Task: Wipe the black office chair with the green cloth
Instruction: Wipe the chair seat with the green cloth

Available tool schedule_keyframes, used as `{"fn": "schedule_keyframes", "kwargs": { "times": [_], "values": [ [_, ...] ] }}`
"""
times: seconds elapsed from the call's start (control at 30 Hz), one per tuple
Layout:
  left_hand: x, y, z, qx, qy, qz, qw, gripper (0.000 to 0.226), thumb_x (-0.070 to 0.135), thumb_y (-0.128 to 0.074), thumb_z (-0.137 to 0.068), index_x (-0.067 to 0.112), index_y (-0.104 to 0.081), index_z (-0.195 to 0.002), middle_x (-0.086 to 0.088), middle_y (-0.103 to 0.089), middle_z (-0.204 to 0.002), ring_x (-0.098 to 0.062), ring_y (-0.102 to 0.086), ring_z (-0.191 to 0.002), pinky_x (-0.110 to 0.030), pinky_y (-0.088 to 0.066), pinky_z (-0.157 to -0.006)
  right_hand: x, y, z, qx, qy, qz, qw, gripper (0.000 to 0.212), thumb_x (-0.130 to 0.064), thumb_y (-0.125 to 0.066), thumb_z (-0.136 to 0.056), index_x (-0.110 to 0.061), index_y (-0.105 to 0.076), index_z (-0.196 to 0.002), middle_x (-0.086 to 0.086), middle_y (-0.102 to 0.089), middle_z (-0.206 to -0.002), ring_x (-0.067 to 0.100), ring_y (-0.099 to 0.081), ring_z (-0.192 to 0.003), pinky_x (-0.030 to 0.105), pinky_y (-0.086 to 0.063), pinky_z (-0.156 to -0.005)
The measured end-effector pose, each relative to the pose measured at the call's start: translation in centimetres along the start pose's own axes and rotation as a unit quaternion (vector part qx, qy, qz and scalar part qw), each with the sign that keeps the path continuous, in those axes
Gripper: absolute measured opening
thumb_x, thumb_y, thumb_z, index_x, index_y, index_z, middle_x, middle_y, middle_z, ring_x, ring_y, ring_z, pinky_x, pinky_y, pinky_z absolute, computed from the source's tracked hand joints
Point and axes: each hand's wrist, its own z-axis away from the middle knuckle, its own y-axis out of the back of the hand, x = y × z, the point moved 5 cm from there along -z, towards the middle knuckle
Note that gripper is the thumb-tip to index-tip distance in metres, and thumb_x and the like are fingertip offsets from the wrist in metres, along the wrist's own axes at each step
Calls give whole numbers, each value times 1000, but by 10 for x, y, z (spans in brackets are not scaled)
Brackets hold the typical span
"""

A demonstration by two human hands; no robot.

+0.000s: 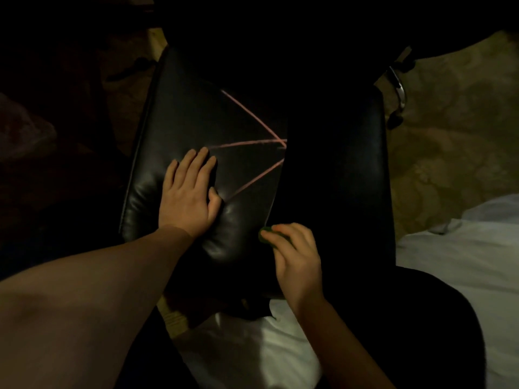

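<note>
The black leather office chair fills the middle of the dim view, with pink stitched lines crossing its padded surface. My left hand lies flat on the near left padding, fingers straight and pressing down. My right hand is at the chair's near edge, fingers curled round the green cloth. Only a small green bit of the cloth shows past my fingertips. The chair's right half lies in deep shadow.
A patterned tan floor lies to the right. A chrome chair part sticks out at the upper right. White fabric lies at the lower right and bottom centre. The left side is dark.
</note>
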Motion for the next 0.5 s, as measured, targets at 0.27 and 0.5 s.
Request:
{"fn": "schedule_keyframes", "kwargs": {
  "times": [0.27, 0.5],
  "values": [
    [0, -1, 0, -11, -2, -8, 1000, 60, 30, -39, -86, 9, -48, -142, -10, -39, -153, -26, -33, -143, -47, -22, -117, 26, 1, -87, 18, -45, 27, 998, 25, 7, -70, -77, -11, -77, -92, 8, -65, -93, 25, -57, -96, 23, -44, -89],
    [1, 0, -1, -16, 0, -10, 1000, 62, 29, -39, -84, 8, -48, -141, -11, -40, -153, -27, -34, -143, -46, -21, -117, 47, -2, -148, 9, -78, 44, 996, 21, 2, -66, -83, -12, -77, -94, 6, -64, -94, 21, -54, -98, 17, -41, -87]
  ]
}}
